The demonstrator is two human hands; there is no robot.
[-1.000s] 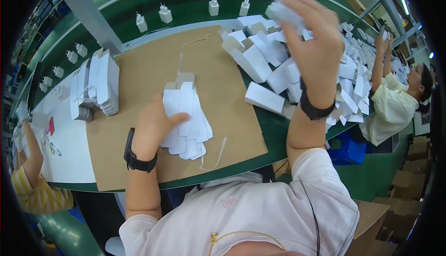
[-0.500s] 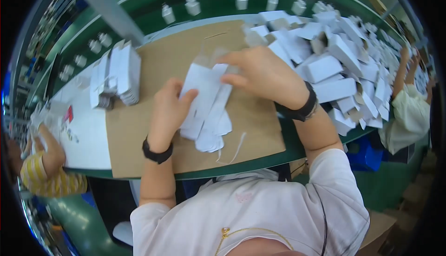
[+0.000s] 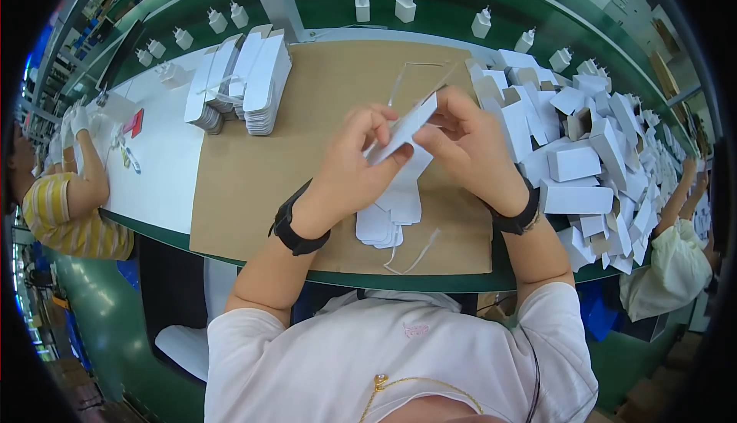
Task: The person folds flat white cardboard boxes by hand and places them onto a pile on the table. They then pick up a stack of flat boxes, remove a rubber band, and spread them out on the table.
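Observation:
Between my two hands a small white carton point(image 3: 409, 127) is held up at a slant, partly hidden by my fingers. My left hand point(image 3: 361, 150) grips its lower left end with thumb and fingers. At its upper right end, my right hand point(image 3: 470, 143) is closed on it, thumb against the near side. Below them several flat white carton blanks point(image 3: 389, 212) lie loosely fanned on the brown cardboard sheet point(image 3: 322, 93). A thin pale strip point(image 3: 418, 252) lies near the sheet's front edge.
Stacked flat white cartons point(image 3: 261, 77) stand at the back left. A heap of formed white boxes point(image 3: 576, 166) covers the right side. White plug adapters point(image 3: 405, 6) line the green strip behind. One person point(image 3: 69, 200) works at far left, another point(image 3: 668, 269) at far right.
From the fanned blanks, one carton has been lifted and now sits tilted between both hands. My hands have come closer together, and the view has shifted.

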